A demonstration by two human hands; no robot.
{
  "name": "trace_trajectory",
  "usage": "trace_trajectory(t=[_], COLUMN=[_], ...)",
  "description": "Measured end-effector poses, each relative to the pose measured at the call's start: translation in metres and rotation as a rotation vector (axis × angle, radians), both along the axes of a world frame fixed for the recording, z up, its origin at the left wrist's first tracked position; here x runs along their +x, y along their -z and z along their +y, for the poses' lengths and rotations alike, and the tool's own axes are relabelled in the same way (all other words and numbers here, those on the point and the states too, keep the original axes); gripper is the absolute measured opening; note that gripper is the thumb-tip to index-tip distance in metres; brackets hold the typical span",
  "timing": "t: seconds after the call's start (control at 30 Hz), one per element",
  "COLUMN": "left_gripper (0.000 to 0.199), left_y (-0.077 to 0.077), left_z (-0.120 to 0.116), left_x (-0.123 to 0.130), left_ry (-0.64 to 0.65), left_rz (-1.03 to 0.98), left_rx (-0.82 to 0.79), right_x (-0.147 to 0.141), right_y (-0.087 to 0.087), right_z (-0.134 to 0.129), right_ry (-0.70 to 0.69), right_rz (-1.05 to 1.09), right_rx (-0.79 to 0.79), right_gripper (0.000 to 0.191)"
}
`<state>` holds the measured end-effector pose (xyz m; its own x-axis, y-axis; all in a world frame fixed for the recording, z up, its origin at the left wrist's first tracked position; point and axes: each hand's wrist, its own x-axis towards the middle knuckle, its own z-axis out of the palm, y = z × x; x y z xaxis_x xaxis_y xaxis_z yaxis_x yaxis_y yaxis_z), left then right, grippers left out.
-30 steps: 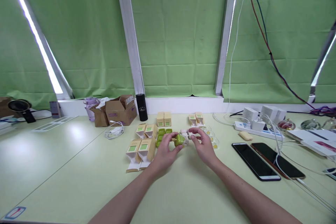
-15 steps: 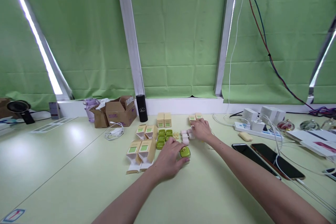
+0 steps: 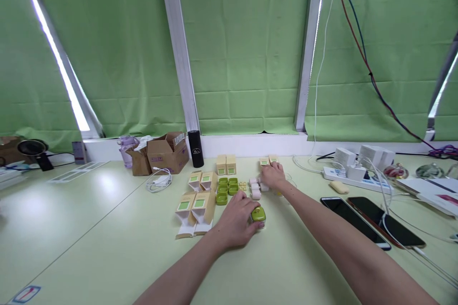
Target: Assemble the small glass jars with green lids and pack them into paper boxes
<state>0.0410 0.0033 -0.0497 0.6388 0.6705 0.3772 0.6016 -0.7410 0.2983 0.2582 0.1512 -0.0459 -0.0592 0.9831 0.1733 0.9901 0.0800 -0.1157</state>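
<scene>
In the head view, my left hand (image 3: 236,221) is closed around the side of a small square container with a glossy green lid (image 3: 258,213), resting on the table. Farther out, my right hand (image 3: 273,177) reaches down with bent fingers just in front of two small cardboard boxes (image 3: 265,161); its fingertips are partly hidden, and what they grip cannot be made out. Beside it lie several pale pink-white rounded pieces (image 3: 255,192). Left of these are tiny yellow pieces (image 3: 242,186) and several green square trays (image 3: 222,198).
Open cardboard boxes with green labels (image 3: 202,205) stand left of the trays, two more boxes (image 3: 226,164) behind. A black tumbler (image 3: 195,148) and brown carton (image 3: 168,153) stand at the back. Right are phones (image 3: 348,221), a power strip (image 3: 354,180) and cables.
My left hand stays on the green-lidded container, which has shifted slightly right and nearer to me. My right hand keeps nearly the same place by the small boxes. The view has turned slightly left.
</scene>
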Motion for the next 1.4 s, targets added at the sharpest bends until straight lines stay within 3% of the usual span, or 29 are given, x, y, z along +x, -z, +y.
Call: trace_trajectory(t=[0.27,0.47,0.6,0.7,0.9,1.1,1.4], left_gripper=[0.051,0.031,0.033,0.039,0.053,0.059,0.050], left_y=[0.000,-0.001,0.002,0.003,0.001,-0.002,-0.008], left_z=[-0.001,0.002,0.010,0.015,0.022,0.027,0.027], left_x=[-0.001,-0.004,-0.006,-0.008,-0.006,-0.003,-0.004], left_ry=[-0.014,-0.056,-0.090,-0.134,-0.231,-0.127,0.047], left_rz=[-0.043,-0.232,-0.370,-0.505,-0.763,-1.030,-1.272], left_rx=[0.013,0.033,0.024,-0.042,-0.246,-0.427,-0.564], right_x=[-0.002,-0.002,-0.008,-0.014,-0.033,-0.050,-0.047], right_y=[-0.003,-0.006,-0.012,-0.014,-0.011,-0.009,0.003], right_z=[-0.003,-0.013,-0.023,-0.039,-0.105,-0.160,-0.170], right_ry=[0.003,-0.026,-0.047,-0.088,-0.364,-0.597,-0.703], right_rz=[0.023,0.076,0.118,0.151,0.277,0.180,0.217], right_rx=[0.116,0.277,0.391,0.478,0.817,0.906,0.908], right_gripper=[0.037,0.055,0.056,0.056,0.062,0.068,0.058])
